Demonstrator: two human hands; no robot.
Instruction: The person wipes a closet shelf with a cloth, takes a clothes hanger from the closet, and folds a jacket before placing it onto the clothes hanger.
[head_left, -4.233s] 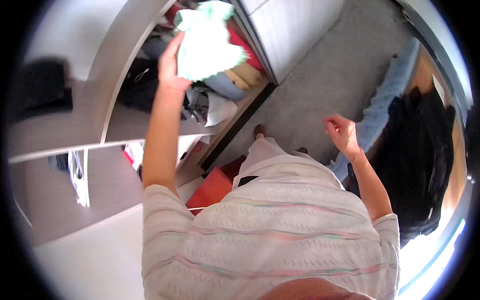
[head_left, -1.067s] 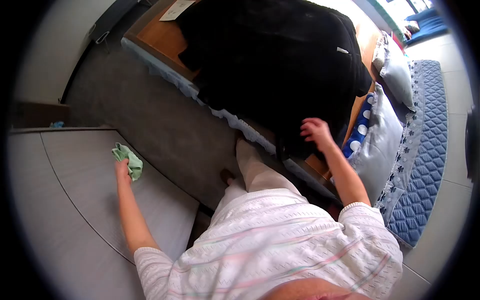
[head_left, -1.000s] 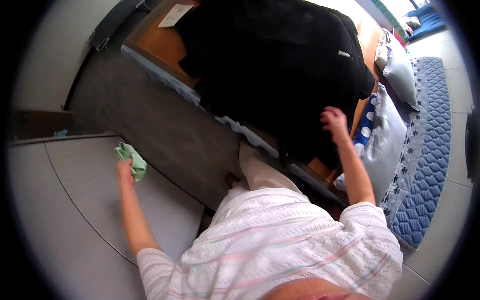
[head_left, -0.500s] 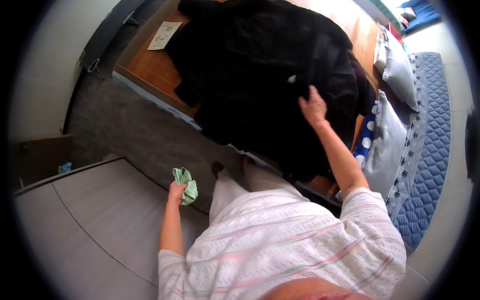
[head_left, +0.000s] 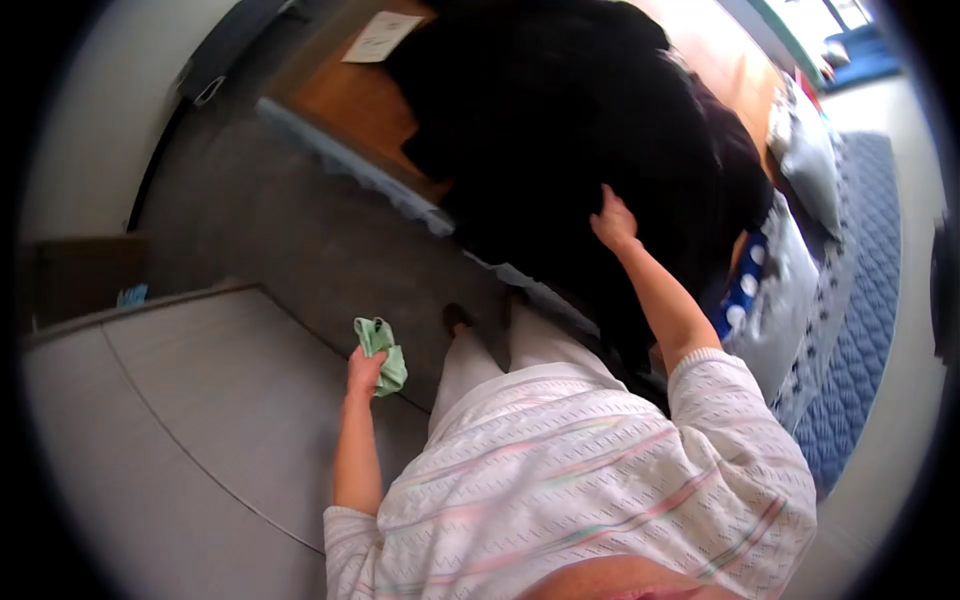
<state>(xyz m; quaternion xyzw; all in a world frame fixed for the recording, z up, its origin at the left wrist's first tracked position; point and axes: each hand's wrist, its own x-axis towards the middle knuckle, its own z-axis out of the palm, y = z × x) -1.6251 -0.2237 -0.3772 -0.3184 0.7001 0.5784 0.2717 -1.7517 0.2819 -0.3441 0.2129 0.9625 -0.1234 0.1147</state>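
A large black garment (head_left: 560, 130), perhaps a coat, lies spread over the wooden surface. My right hand (head_left: 614, 218) is at its near right part, index finger stretched out and thumb apart, with nothing visible between them. Whether the fingertips press on the fabric is hard to tell. Low on the left, beside my legs, my left hand (head_left: 364, 372) grips a crumpled light green cloth (head_left: 384, 352) that hangs out past the fingers.
A printed paper (head_left: 382, 37) rests on the wooden surface (head_left: 350, 100) left of the garment. Grey-white pillows (head_left: 785, 290) and a blue polka-dot item (head_left: 743, 290) stand at the right, by a quilted blue mat (head_left: 860, 300). A grey padded surface (head_left: 200, 400) is at the lower left.
My right hand has drawn back slightly left across the black garment, toward me. A small white speck seen on the garment earlier no longer shows. The view has shifted; the left hand still holds the green cloth.
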